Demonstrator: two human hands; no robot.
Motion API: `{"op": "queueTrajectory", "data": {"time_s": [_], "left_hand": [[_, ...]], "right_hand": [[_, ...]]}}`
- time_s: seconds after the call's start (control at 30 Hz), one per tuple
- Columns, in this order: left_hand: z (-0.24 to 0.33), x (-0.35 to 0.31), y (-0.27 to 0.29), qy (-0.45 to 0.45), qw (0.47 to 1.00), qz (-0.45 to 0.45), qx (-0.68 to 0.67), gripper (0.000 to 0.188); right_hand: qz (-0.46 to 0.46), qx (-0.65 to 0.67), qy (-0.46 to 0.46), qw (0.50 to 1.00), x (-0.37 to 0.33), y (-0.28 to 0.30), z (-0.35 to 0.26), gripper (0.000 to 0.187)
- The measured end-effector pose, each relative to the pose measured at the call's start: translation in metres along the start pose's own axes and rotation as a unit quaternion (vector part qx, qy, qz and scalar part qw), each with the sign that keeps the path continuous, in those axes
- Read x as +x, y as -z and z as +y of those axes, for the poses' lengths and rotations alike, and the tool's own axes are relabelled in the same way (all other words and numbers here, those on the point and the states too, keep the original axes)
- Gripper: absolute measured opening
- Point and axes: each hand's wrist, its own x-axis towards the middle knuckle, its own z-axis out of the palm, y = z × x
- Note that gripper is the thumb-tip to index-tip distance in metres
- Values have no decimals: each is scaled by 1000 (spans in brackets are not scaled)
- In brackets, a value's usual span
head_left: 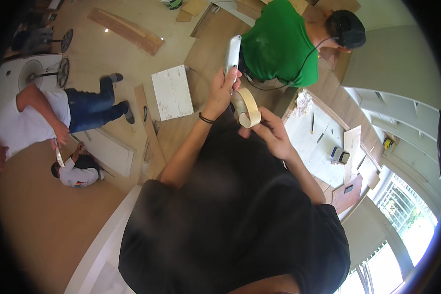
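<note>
My left hand [221,94] is closed around a slim silver-grey object [233,55] with a rounded top, held upright; its exact kind cannot be made out. Just to the right, my right hand [275,133] pinches a roll of cream-coloured tape [250,107] by its lower side. The roll is a thin ring with a wide hole, and it hangs close to the fingers of my left hand. Both hands are raised in front of my dark shirt, and a black band circles my left wrist.
A person in green [284,44] bends close ahead. Two more people are at the left, one in jeans [90,108], one low down [78,171]. A white worktable [304,144] with tools stands right. Planks [127,30] and a white board [173,92] lie ahead; fans [32,74] stand far left.
</note>
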Motion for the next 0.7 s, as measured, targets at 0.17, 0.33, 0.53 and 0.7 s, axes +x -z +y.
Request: {"op": "queueTrajectory", "data": {"time_s": [0.17,0.33,0.53,0.7], "left_hand": [[40,27,40,-76,955,-11,288,30],[64,44,43,-118,897,-35,425,25],[78,71,21,-185,830,-6,527,23],[80,97,3,-204,799,20,565,23]], "right_hand": [[90,-207,-10,974,65,24,-24,15],[216,-301,-3,929,124,35,-35,27],[294,-379,5,878,175,45,-40,36],[372,-465,-4,804,204,57,-35,39]]}}
